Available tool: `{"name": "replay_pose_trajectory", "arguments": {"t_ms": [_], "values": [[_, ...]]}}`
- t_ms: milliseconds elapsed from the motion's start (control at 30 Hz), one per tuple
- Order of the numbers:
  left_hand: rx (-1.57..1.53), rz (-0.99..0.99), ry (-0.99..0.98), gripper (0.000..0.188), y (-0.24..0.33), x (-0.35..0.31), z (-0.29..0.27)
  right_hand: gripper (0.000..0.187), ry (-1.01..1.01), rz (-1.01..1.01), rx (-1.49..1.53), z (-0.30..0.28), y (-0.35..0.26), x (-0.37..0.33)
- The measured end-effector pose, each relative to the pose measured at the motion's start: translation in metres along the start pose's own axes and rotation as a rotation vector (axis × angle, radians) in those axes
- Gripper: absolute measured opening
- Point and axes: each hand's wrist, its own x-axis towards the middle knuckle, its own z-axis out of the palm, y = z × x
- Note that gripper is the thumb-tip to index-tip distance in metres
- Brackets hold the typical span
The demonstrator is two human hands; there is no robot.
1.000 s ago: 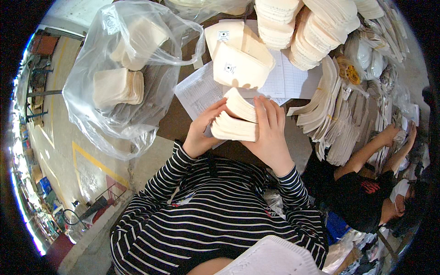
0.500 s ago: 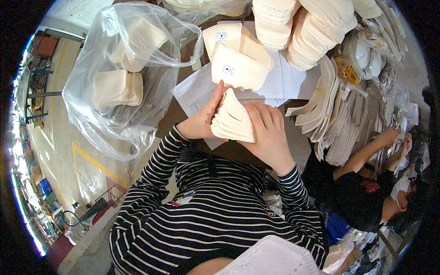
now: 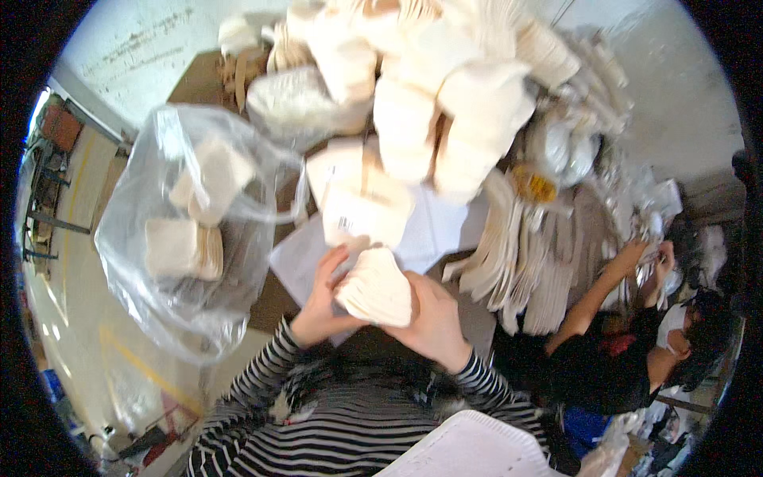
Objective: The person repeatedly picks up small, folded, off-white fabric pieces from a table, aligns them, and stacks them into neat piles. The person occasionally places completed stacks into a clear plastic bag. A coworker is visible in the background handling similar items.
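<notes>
A fanned stack of cream fabric-like pieces (image 3: pixel 377 292) is held between my two hands, in front of my body. On its left side my left hand (image 3: pixel 316 308) grips it, thumb up along the edge. My right hand (image 3: pixel 434 324) clasps the right side, its fingers wrapped round and partly hidden. Just beyond the stack lie cream pieces with small printed labels (image 3: pixel 367 220), on white printed sheets (image 3: pixel 296 256). Motion blurs the picture, so the edges of single pieces are hard to make out.
To the left, a clear plastic bag (image 3: pixel 127 270) contains cream stacks (image 3: pixel 171 248). Tall cream piles (image 3: pixel 405 131) stand at the back. Long strip bundles (image 3: pixel 520 274) and yellow rubber bands (image 3: pixel 536 188) lie to the right. A co-worker in black (image 3: pixel 592 362) handles things at far right.
The view has tilted up, so everything sits lower and more of the back piles and wall shows. Both hands still hold the stack, which now shows more of its top face.
</notes>
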Motion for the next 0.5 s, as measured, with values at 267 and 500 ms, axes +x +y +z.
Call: {"name": "replay_pose_trajectory", "arguments": {"t_ms": [267, 500], "values": [[-0.867, -0.011, 0.186, 0.109, 0.034, 0.063, 0.014, 0.087, 0.160, -0.179, 0.286, -0.016, -0.050, 0.080], [-1.090, 0.150, 0.114, 0.089, 0.030, 0.114, -0.026, 0.074, 0.076, -0.349, 0.338, -0.031, -0.068, 0.133]]}}
